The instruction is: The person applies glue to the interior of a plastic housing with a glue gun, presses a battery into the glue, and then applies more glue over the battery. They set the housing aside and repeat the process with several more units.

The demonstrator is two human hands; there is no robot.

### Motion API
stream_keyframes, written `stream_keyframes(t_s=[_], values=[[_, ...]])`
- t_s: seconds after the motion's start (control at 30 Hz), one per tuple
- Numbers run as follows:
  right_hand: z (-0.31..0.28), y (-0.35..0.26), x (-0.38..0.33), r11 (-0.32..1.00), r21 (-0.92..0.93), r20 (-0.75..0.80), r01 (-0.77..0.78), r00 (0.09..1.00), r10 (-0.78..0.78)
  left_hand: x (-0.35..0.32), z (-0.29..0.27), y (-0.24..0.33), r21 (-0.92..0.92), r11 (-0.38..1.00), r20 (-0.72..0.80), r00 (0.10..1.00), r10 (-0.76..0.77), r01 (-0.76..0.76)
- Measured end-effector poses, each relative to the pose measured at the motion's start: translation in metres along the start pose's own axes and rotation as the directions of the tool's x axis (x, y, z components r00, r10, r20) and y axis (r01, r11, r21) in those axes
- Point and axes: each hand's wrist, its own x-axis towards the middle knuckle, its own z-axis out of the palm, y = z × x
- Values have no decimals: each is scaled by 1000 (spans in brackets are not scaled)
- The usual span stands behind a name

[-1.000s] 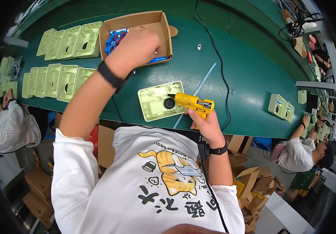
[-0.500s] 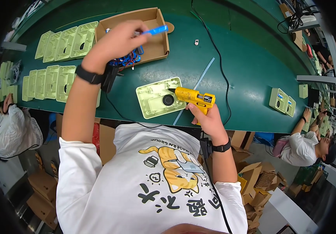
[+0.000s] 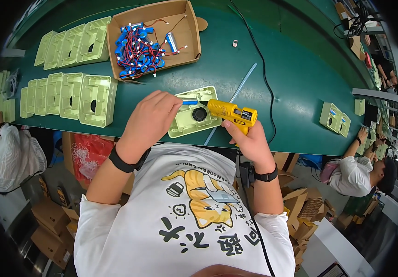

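Your left hand (image 3: 150, 115) pinches a blue battery cell (image 3: 189, 102) over the pale-green plastic housing (image 3: 179, 126); your right hand (image 3: 253, 142) wraps the yellow glue gun (image 3: 226, 111). Steady the cell, grip clear of the nozzle (image 3: 203, 104).

Left hand (image 3: 150, 117) covers one end of the blue battery (image 3: 189, 102) and part of the green housing's (image 3: 178, 130) left rim; can't tell if battery touches housing. Right hand (image 3: 252, 141) hides most of the yellow glue gun's (image 3: 224, 109) handle, and gun plus housing block the middle of the pale blue stick (image 3: 243, 84). Small white object (image 3: 235, 43) too small to identify, wired cells (image 3: 139, 51) too tangled to count, black cable (image 3: 264, 69) cut by top edge.
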Motion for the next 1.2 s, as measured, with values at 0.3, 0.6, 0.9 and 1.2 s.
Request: stream_keyframes(t_s=[0.3, 0.6, 0.9, 1.2], values=[[4, 2, -3, 999, 51, -26, -20, 999, 21, -10, -2, 4, 144, 979, 77, 985, -155, 143], [7, 4, -4, 997, 73, -40, -20, 999, 23, -2, 3, 2, 271, 960, 69, 993, -95, 73], [10, 6, -11, 997, 77, -71, -12, 997, 18, 3, 6, 0, 195, 981, 72, 997, -33, 18], [17, 12, -16, 997, 74, -105, 34, 994, -26, -1, 9, -16, -2, 999, 23, 999, 35, -35]])
